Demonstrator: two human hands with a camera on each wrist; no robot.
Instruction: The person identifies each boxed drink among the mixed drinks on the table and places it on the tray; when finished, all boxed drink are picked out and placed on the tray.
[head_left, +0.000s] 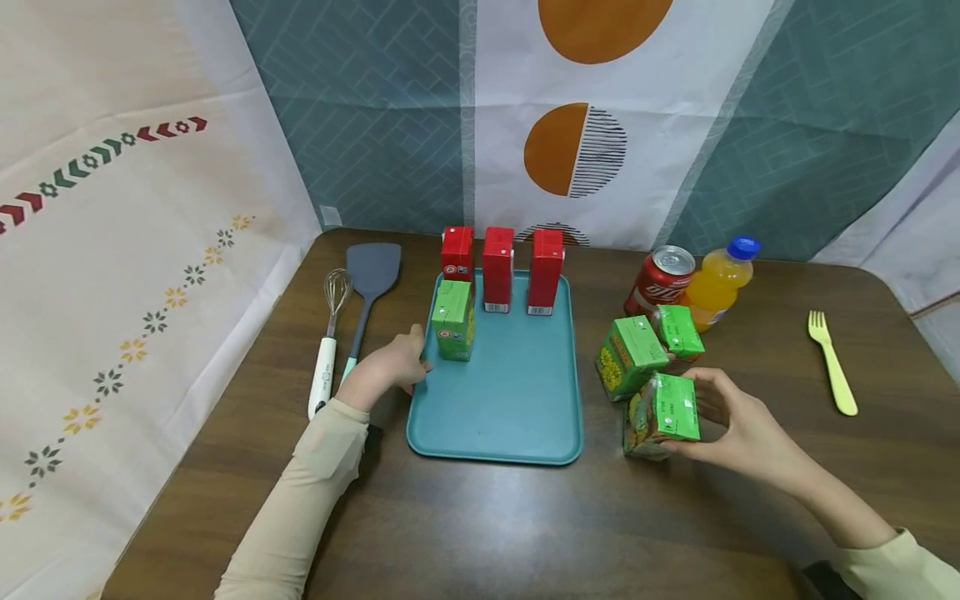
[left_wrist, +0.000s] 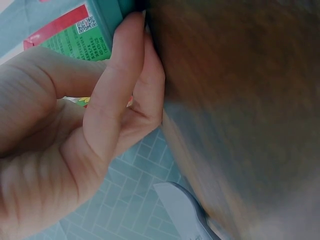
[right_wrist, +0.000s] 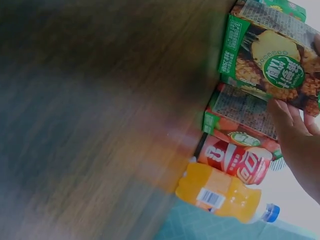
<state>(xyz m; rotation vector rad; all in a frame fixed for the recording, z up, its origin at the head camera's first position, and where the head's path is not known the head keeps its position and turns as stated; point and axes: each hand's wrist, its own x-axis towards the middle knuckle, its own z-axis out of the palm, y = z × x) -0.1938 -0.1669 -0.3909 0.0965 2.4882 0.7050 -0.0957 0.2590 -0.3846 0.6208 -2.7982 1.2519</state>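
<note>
My left hand (head_left: pixel 396 358) holds the left edge of a blue-green tray (head_left: pixel 502 400); in the left wrist view its fingers (left_wrist: pixel 115 85) meet the tray rim (left_wrist: pixel 111 15). On the tray stand a green juice carton (head_left: pixel 453 321) and red cartons (head_left: pixel 498 271), upright toward the back. To the right of the tray my right hand (head_left: pixel 738 429) grips a pineapple juice carton (head_left: pixel 660 417), thumb in front and fingers behind. Its pineapple picture shows in the right wrist view (right_wrist: pixel 272 55). Just behind it are a green carton with yellow flowers (head_left: pixel 630 357) and another green-topped carton (head_left: pixel 678 332).
A red cola can (head_left: pixel 660 279) and an orange drink bottle (head_left: pixel 718 283) stand behind the cartons. A yellow-green fork (head_left: pixel 832 362) lies far right. Left of the tray lie a whisk (head_left: pixel 326 358) and a grey spatula (head_left: pixel 372 271). Patterned cloth hangs behind the table.
</note>
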